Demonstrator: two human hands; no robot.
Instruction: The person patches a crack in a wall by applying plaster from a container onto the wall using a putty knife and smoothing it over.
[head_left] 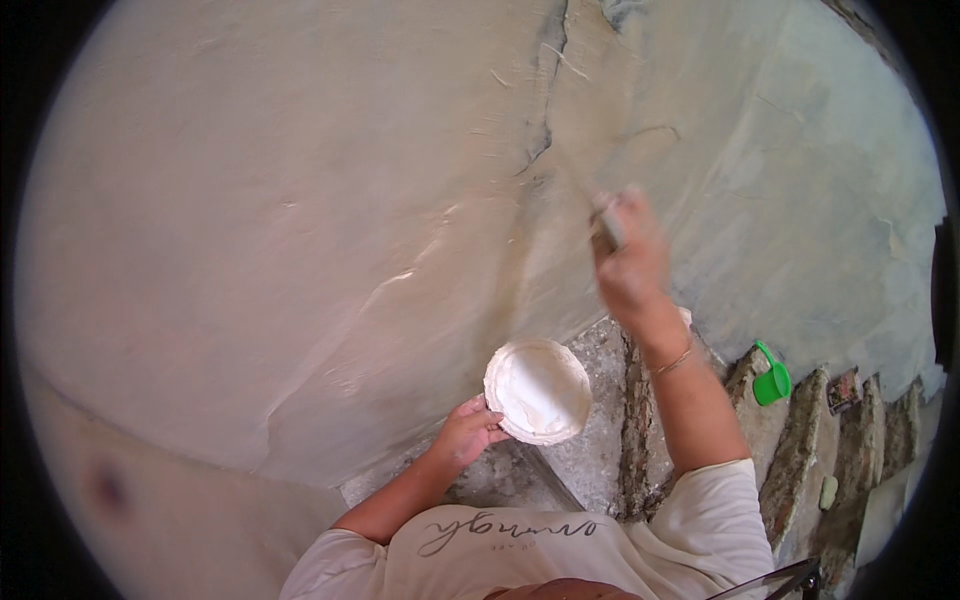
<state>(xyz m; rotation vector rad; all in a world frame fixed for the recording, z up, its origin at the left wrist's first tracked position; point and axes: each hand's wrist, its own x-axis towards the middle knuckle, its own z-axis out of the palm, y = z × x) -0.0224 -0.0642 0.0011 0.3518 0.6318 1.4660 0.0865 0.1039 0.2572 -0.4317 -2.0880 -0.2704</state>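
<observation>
My left hand [470,432] grips the edge of a round white tub [494,372], its thumb over the rim and its fingers beneath. White paste [540,392] coats the inside and crusts the rim. Up and to the right, my right hand [632,262] is closed around a small scraper-like tool [608,228]. Motion smears the tool, so its greyish handle shows but its working end is unclear. Just beyond that hand is a pale plastered wall [340,200]; I cannot tell whether the tool touches it. A dark crack [548,120] runs down the wall above the hand.
Rough, stained concrete steps [800,470] descend along the right. On them are a green plastic dipper [772,384], a small dark printed packet [844,391] and a pale green oblong piece [828,492]. Raised ridges [400,278] of plaster mark the wall.
</observation>
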